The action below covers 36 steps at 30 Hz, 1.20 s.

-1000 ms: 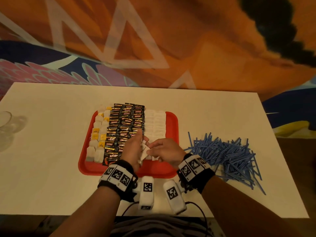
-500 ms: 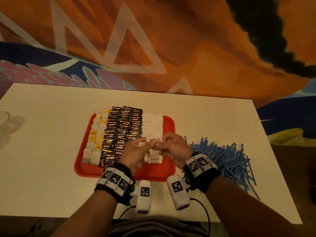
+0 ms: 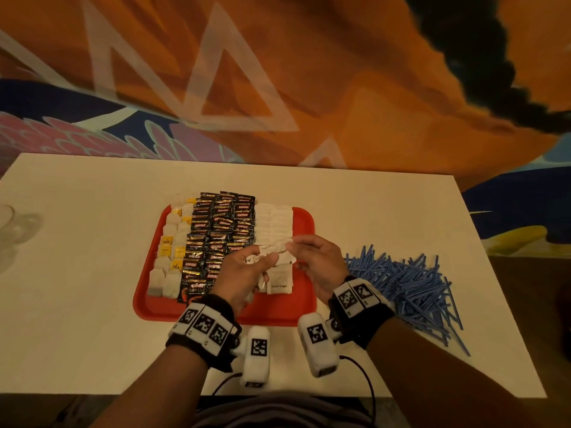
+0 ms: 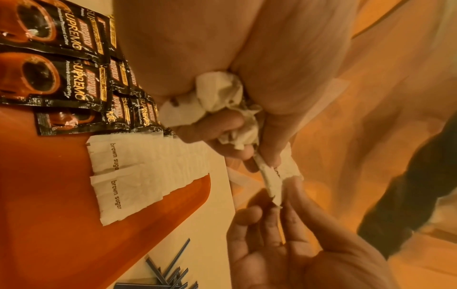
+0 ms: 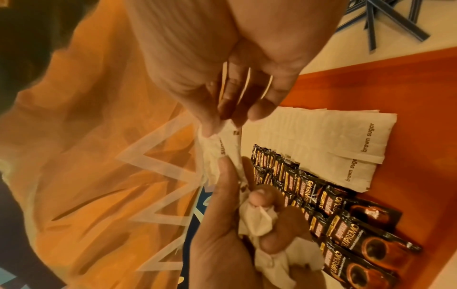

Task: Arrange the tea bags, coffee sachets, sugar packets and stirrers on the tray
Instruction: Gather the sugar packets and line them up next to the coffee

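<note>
A red tray (image 3: 278, 316) holds tea bags (image 3: 168, 257) in its left columns, black coffee sachets (image 3: 222, 223) in the middle and white sugar packets (image 3: 275, 223) on the right. Over the tray's near right part, my left hand (image 3: 238, 273) grips a crumpled bunch of sugar packets (image 4: 217, 91). One sugar packet (image 3: 282, 250) spans between the hands. My right hand (image 3: 318, 264) pinches its far end between thumb and fingers (image 5: 222, 117), while my left thumb and finger hold the other end. Blue stirrers (image 3: 401, 282) lie in a loose heap on the table, right of the tray.
A clear glass (image 3: 9, 223) stands at the white table's (image 3: 77, 304) far left edge. Two "brown sugar" packets (image 4: 118, 176) end the sugar column nearest me, with bare red tray around them. Cables run off the table's near edge.
Both hands have risen a little from the tray's near part. The right hand has drawn one sugar packet partly out of the left hand's bunch, so it now stretches between them.
</note>
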Tool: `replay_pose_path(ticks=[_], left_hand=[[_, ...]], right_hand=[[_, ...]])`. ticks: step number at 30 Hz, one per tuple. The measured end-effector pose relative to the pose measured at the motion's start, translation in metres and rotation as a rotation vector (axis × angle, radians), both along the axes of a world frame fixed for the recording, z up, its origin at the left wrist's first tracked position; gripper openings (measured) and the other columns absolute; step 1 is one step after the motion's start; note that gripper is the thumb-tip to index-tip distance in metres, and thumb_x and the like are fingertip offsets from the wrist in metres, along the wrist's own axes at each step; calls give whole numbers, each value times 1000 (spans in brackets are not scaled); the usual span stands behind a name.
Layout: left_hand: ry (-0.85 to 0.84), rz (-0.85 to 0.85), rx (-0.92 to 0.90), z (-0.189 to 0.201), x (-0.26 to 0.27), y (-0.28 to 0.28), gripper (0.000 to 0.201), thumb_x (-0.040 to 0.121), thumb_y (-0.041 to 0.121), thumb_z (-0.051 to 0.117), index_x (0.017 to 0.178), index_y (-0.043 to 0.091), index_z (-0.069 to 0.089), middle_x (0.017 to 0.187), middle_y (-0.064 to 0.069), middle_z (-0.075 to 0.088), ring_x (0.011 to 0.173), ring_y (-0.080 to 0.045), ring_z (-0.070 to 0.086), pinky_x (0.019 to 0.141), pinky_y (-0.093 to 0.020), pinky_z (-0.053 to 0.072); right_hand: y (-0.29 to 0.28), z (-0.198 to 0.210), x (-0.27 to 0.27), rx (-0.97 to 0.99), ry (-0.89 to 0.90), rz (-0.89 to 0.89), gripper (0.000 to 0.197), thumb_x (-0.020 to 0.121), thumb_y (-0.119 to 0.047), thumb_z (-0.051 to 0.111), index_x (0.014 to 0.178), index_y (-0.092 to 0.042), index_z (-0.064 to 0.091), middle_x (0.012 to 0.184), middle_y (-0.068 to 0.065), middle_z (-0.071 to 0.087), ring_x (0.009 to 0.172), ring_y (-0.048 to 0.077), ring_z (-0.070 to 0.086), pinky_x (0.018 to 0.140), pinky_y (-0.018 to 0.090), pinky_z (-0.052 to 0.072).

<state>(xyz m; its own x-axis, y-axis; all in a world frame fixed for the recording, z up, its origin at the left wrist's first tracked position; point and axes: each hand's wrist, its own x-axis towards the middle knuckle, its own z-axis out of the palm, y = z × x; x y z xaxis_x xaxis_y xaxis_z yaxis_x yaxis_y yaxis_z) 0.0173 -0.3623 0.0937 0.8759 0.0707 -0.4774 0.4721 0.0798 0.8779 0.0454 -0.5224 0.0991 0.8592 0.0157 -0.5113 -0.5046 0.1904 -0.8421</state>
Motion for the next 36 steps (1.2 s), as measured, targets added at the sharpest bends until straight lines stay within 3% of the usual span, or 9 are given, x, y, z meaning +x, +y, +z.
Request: replay_pose_path(ticks=[2, 4, 8, 12, 14, 19, 26, 31, 36], left_hand=[[-18, -18, -3, 2, 0, 0, 9, 88, 20, 75, 96, 17, 74, 72, -2, 69, 52, -9, 53, 45, -23, 39], [-12, -25, -27, 2, 0, 0, 10, 88, 20, 74, 97, 15, 75, 70, -3, 67, 53, -10, 54, 46, -24, 39], [48, 41, -163, 0, 1, 0, 33, 76, 44, 80, 89, 14, 78, 84, -22, 67, 64, -24, 58, 62, -35, 44], [51, 94, -177, 5, 3, -5, 27, 92, 35, 68, 89, 9, 76, 70, -7, 70, 50, -12, 61, 46, -21, 47], [40, 118, -131, 3, 2, -8, 26, 94, 35, 67, 84, 13, 76, 66, -2, 69, 48, -11, 58, 43, -21, 45], [25, 139, -8, -8, -2, -3, 23, 90, 40, 71, 81, 20, 79, 69, -6, 66, 54, -16, 54, 56, -28, 43], [81, 202, 132, -18, -12, 12, 40, 92, 46, 66, 82, 8, 76, 58, -7, 63, 45, -17, 48, 47, -24, 36], [200, 328, 99, -28, -23, 41, 36, 94, 43, 65, 82, 11, 74, 64, 1, 66, 47, -10, 52, 47, -26, 37], [261, 276, 82, -40, -43, 75, 37, 94, 45, 63, 88, 11, 74, 69, 0, 66, 51, -11, 53, 46, -26, 37]], right_hand=[[1, 2, -3, 43, 14, 78, 24, 79, -9, 78, 102, -11, 70, 104, 10, 74, 94, 24, 70, 78, 35, 55], [1, 3, -4, -11, -32, 118, 15, 81, -8, 77, 95, -11, 72, 97, 10, 75, 86, 20, 70, 72, 29, 56], [3, -2, -3, -190, -118, 110, 14, 77, -16, 82, 88, -17, 73, 92, 10, 74, 83, 22, 71, 70, 31, 58], [3, -6, -6, -203, -140, 100, 22, 80, -20, 79, 98, -9, 73, 92, 8, 75, 82, 28, 71, 70, 33, 59], [3, -9, -8, -200, -136, 86, 23, 82, -18, 78, 101, -6, 72, 93, 9, 75, 78, 26, 70, 68, 31, 58], [-1, -16, -12, -185, -68, 128, 32, 78, -19, 81, 104, -5, 68, 95, 12, 74, 78, 25, 72, 67, 29, 57], [8, -31, -20, -301, -65, 256, 18, 81, -14, 78, 91, -14, 63, 83, 8, 73, 66, 15, 71, 62, 24, 57], [18, -62, -26, -367, 26, 217, 18, 84, -14, 75, 93, -17, 59, 78, 2, 70, 66, 13, 69, 66, 28, 58], [34, -100, -35, -458, 148, 234, 23, 84, -17, 74, 105, -12, 65, 76, 1, 71, 70, 13, 70, 70, 30, 58]])
